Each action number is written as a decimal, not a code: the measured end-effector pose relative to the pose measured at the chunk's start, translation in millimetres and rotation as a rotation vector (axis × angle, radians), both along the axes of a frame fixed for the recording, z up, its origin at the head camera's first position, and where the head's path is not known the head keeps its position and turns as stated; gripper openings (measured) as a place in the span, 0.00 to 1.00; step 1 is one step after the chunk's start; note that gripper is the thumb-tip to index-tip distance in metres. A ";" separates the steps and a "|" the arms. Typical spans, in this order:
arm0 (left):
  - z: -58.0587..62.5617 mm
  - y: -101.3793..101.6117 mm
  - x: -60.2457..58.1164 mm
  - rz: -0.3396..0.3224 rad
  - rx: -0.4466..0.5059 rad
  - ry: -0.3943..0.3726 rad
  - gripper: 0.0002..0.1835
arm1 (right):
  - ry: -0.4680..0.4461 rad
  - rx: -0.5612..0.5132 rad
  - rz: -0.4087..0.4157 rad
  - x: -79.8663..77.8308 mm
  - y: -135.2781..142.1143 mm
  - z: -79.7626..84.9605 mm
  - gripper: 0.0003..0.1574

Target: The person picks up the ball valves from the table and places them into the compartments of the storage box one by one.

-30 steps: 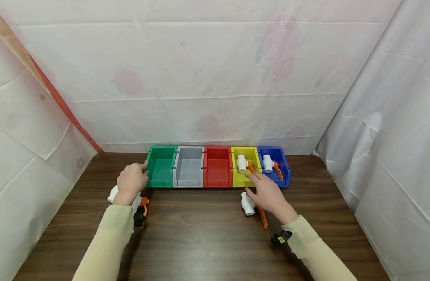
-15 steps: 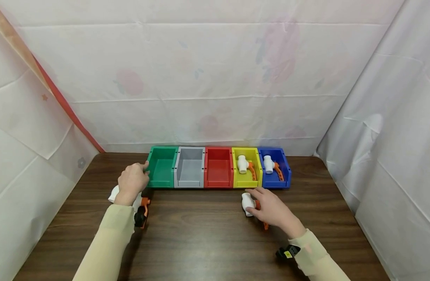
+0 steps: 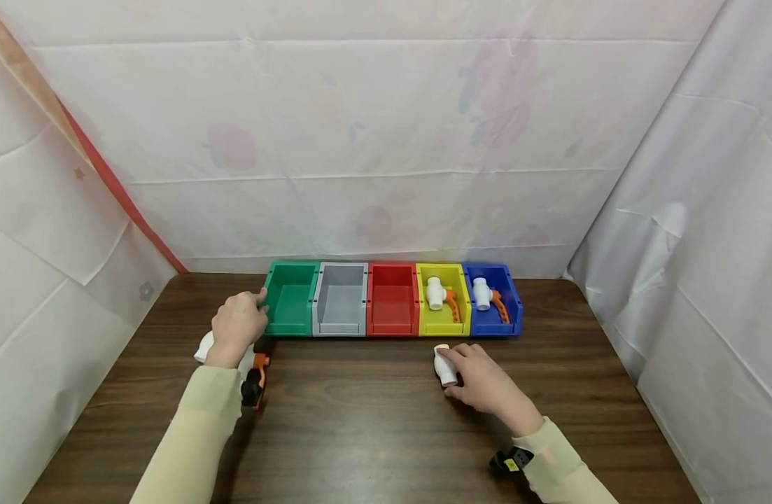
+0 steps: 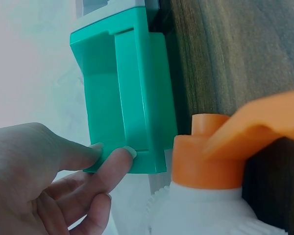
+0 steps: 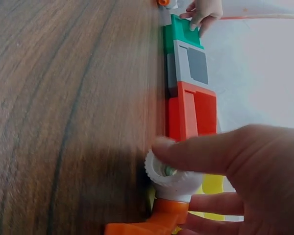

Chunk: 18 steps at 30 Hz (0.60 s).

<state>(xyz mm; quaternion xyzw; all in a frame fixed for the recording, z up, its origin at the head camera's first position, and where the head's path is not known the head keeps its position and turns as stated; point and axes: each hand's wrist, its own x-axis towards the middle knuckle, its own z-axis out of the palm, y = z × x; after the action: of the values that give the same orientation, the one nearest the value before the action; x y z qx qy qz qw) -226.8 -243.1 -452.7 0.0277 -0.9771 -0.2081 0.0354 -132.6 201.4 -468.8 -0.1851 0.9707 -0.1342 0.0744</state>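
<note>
My left hand pinches the left side wall of the green bin between thumb and index finger. A large white ball valve with an orange lever lies under that wrist, partly hidden by the forearm in the head view. At the right, my right hand grips a smaller white ball valve on the table in front of the yellow bin. The right thumb lies over one open end of this valve; its orange lever is hidden under the hand in the head view.
Grey and red bins stand between the green and yellow ones, with a blue bin at the right end. Ball valves lie in the yellow bin and the blue bin. A white curtain hangs behind the wooden table.
My right hand has come down from in front of the yellow bin onto the ball valve, its fingers now around it. The left hand stays at the green bin.
</note>
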 end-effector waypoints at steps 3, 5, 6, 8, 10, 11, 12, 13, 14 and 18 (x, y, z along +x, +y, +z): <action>0.2 0.1 0.6 -0.003 -0.001 0.001 0.24 | 0.022 0.006 -0.005 0.1 -1.6 -2.4 0.40; 0.7 -0.2 0.8 -0.001 -0.004 -0.001 0.24 | 0.044 0.012 -0.005 -0.2 -2.7 -4.0 0.39; 1.1 -0.2 0.9 0.000 -0.005 -0.002 0.24 | 0.053 0.016 -0.005 -0.4 -3.2 -4.4 0.39; 1.6 0.0 0.9 0.002 -0.007 -0.004 0.24 | 0.062 0.026 -0.005 -1.1 -3.8 -4.6 0.39; 1.7 0.1 0.8 0.003 -0.008 -0.006 0.24 | 0.063 0.036 -0.008 -2.5 -4.6 -4.2 0.39; 1.8 0.1 0.6 0.004 -0.009 -0.006 0.24 | 0.057 0.040 -0.012 -3.1 -5.0 -3.5 0.40; 1.8 0.2 0.7 0.005 -0.010 -0.006 0.24 | 0.050 0.045 -0.017 -4.1 -5.5 -3.1 0.41; 1.8 0.1 0.7 0.005 -0.009 -0.006 0.24 | 0.043 0.051 -0.021 -5.0 -6.0 -2.8 0.42; 2.0 0.2 0.6 0.006 -0.008 -0.006 0.24 | 0.036 0.057 -0.027 -5.8 -6.4 -2.4 0.43; 2.0 0.0 0.1 0.003 -0.012 -0.001 0.24 | 0.008 0.065 -0.049 -8.1 -8.4 -1.7 0.47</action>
<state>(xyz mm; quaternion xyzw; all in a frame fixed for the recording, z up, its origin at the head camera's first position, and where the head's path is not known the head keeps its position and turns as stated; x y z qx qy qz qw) -226.6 -243.1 -450.7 0.0291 -0.9783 -0.2020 0.0353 -140.7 193.0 -470.5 -0.1595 0.9790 -0.1034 0.0732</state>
